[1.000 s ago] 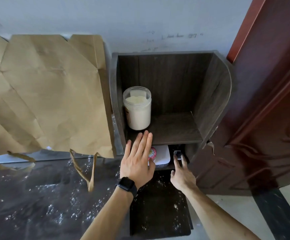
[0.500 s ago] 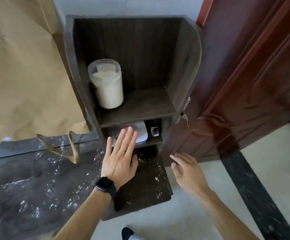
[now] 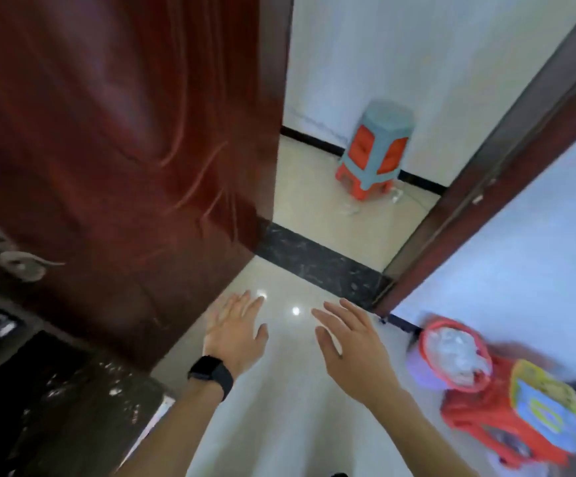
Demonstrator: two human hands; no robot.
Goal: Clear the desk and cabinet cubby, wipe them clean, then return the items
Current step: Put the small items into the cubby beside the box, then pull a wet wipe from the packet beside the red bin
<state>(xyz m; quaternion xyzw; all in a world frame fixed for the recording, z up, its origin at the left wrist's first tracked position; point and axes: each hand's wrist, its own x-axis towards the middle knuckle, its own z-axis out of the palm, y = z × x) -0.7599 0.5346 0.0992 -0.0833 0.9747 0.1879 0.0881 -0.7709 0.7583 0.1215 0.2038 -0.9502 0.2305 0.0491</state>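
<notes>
Head view blurred: left hand (image 3: 236, 333), right hand (image 3: 350, 344) spread, empty; desk (image 3: 49, 390) cropped.

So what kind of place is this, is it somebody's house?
Probably a home, seen at a doorway between two rooms. A dark red wooden door stands open, and a small plastic stool sits on the shiny tiled floor beyond it.

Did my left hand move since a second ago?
Yes. The left hand has gone right, off the desk, and is now over the floor beside the door.
</notes>
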